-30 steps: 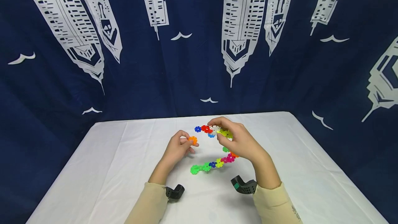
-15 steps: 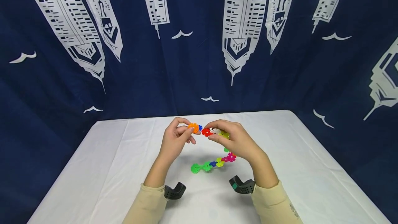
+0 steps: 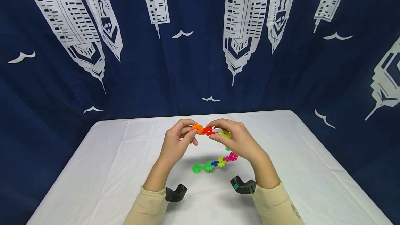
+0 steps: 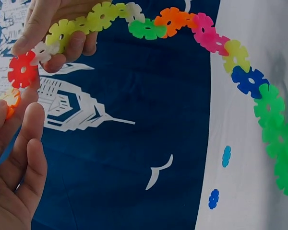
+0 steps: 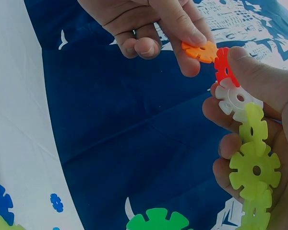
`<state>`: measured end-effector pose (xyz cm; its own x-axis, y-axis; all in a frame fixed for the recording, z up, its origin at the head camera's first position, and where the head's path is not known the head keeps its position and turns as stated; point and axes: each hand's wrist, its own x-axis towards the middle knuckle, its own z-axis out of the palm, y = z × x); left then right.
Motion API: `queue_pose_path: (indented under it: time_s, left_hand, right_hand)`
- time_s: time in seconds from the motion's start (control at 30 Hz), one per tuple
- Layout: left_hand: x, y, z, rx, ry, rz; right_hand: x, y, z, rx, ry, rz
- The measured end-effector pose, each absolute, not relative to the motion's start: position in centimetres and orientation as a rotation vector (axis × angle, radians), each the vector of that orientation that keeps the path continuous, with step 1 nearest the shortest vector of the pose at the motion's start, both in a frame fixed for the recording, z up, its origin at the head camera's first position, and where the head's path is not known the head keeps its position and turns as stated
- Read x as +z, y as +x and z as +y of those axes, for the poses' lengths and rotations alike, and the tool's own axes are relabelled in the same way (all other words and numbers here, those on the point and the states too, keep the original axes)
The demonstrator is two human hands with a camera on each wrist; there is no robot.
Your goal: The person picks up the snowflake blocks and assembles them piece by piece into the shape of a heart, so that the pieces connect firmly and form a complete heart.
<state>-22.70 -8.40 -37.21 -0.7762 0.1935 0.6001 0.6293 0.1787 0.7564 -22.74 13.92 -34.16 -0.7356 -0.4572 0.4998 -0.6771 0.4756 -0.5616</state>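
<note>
My left hand [image 3: 175, 143] pinches an orange snowflake disc [image 3: 197, 128], a notched plastic building piece, between thumb and index finger. My right hand [image 3: 239, 140] holds one end of a chain of joined snowflake discs, its thumb against the red disc [image 5: 225, 67] and its fingers behind the white disc [image 5: 233, 98]. The orange disc's edge meets the red disc's edge; whether their notches interlock I cannot tell. Beyond the yellow-green discs [image 5: 257, 170], the chain curves round through orange, pink, yellow and dark blue to green discs [image 4: 278, 139] at its other end.
A light blue disc [image 4: 226, 156] and a dark blue disc [image 4: 213, 199] lie loose on the white tablecloth [image 3: 109, 169]. Behind the table hangs a navy curtain [image 3: 143, 79] with white building prints. Each wrist wears a black camera mount [image 3: 176, 193].
My left hand has moved up and slightly right, bringing the orange disc to the red one. My right hand's fingers have closed around the chain's end near the red disc, lifting it slightly.
</note>
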Motion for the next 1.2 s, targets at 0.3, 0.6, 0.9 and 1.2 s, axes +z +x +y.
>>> queue_pose_path:
  time_s: [0.3, 0.6, 0.9, 1.2]
  left_hand:
    - [-37.16, -22.57, -8.57, -1.514, -0.855, -2.047]
    - [-36.76, -22.23, -8.54, -1.483, -0.887, -2.000]
    - [-37.12, -22.21, -8.30, -1.435, -0.900, -2.013]
    - [-36.77, -22.12, -8.12, -1.371, -0.948, -1.990]
  right_hand:
    - [-34.13, -22.73, 13.85, 1.164, 0.981, -2.430]
    - [-34.06, -22.74, 13.83, 1.203, 1.004, -2.398]
    - [-34.27, -22.62, 13.70, 1.219, 1.014, -2.387]
    - [-34.13, -22.46, 13.50, 1.162, 1.046, -2.353]
